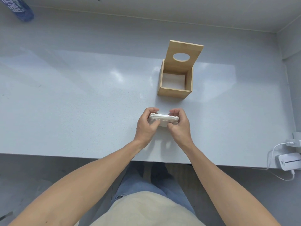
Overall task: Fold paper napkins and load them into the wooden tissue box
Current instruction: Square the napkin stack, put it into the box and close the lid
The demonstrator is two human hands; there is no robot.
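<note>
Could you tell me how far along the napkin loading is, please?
Done: the box stands with its lid open, something white already lying inside. In hand: the left hand and right hand hold a napkin stack between them. Left: putting that stack into the box.

left hand [146, 126]: fingers curled, gripping | right hand [178, 124]: fingers curled, gripping | both forearms bare, extended forward, hands close together

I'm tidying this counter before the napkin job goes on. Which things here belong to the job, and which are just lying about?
Belongs to the job:
- stack of napkins, gripped between the left hand and right hand
- wooden tissue box, lid up, white napkins already inside

Just lying about:
- blue bottle, far left corner
- white charger and cable, right edge
</note>
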